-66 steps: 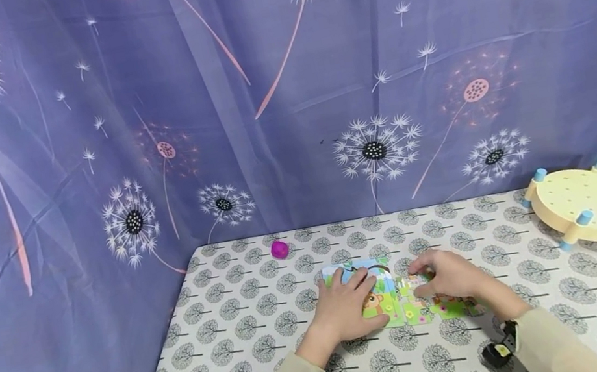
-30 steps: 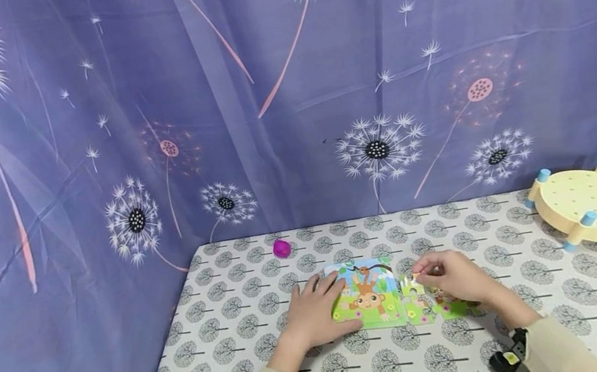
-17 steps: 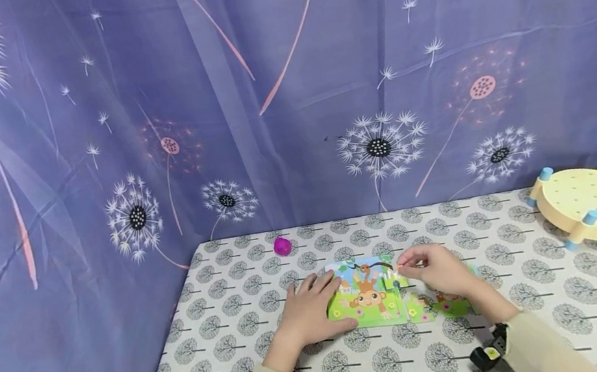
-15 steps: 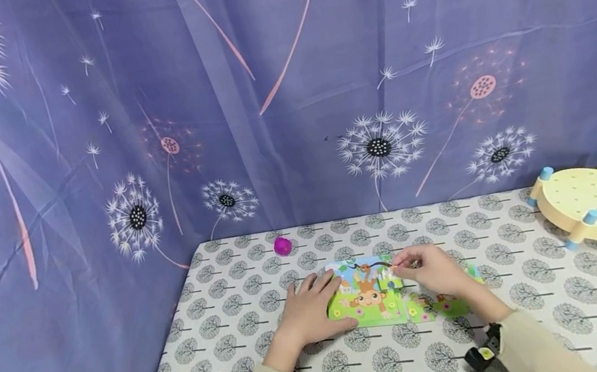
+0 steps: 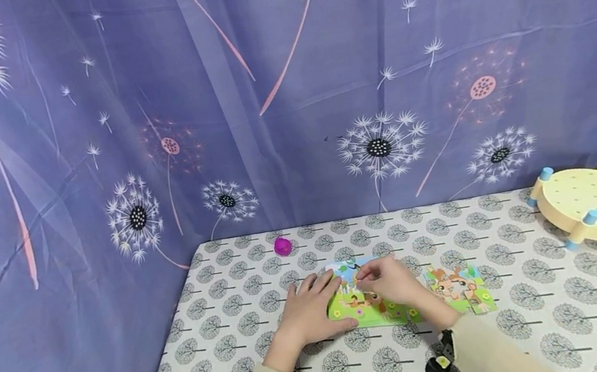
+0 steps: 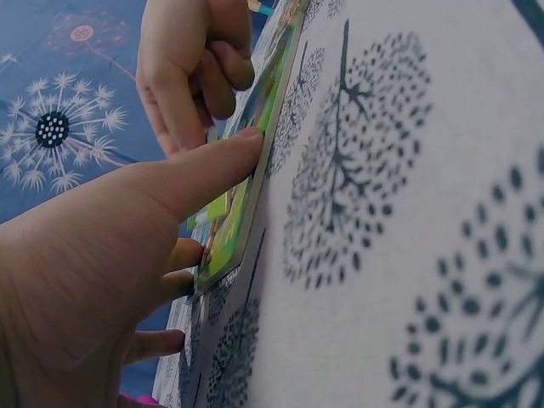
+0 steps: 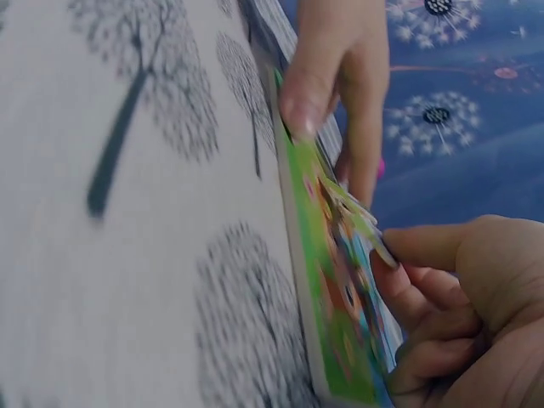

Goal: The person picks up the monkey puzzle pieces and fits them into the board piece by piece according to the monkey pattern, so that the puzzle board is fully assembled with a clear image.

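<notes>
While the spread left hand (image 5: 310, 310) touches the board (image 5: 371, 323) — its monkey (image 5: 375, 299) partly covered — the right hand (image 5: 390, 282) pinches a puzzle piece (image 7: 361, 212).

I have free tablecloth (image 5: 359, 239) at twelve o'clock from the puzzle board (image 5: 357, 322); the left hand (image 5: 308, 314) blocks nine, the right arm (image 5: 480, 334) four, joined puzzle pieces (image 5: 461, 290) lie at three, a purple lump (image 5: 282, 246) at ten.

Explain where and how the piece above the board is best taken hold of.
A light pinch on its right edge, from the right, looks best. The piece is thin and tilted, with that edge raised, leaving room beneath it. The left hand rests at the left of the board, so the right hand has the freer approach.
</notes>
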